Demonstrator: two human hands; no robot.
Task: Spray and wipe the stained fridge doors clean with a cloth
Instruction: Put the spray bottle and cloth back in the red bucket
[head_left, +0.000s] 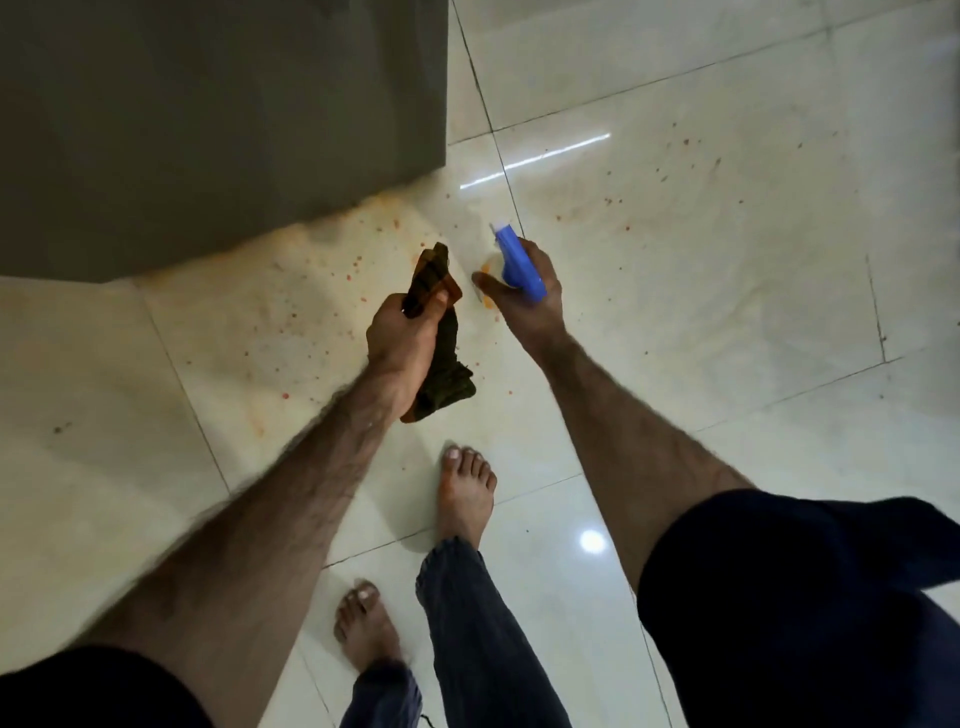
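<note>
Left hand (402, 338) bunches the dark green-and-orange cloth (441, 338), fingers wrapped tight, ready to wipe. Right hand (524, 283) grips the blue-headed spray bottle (517, 257), fingers curled around it, beside the grey fridge door (208, 130).

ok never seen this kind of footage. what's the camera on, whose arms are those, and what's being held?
There is no robot. It is one wide-angle camera worn on a person's head, looking down, so the arms and bare feet are the wearer's own. The left hand grips a bunched dark cloth. The right hand holds a spray bottle with a blue trigger head, pointing away from the wearer. Below is a glossy tiled floor speckled with small red-orange spots. The big grey surface at upper left is probably the fridge; its lower edge shows orange staining.
</note>
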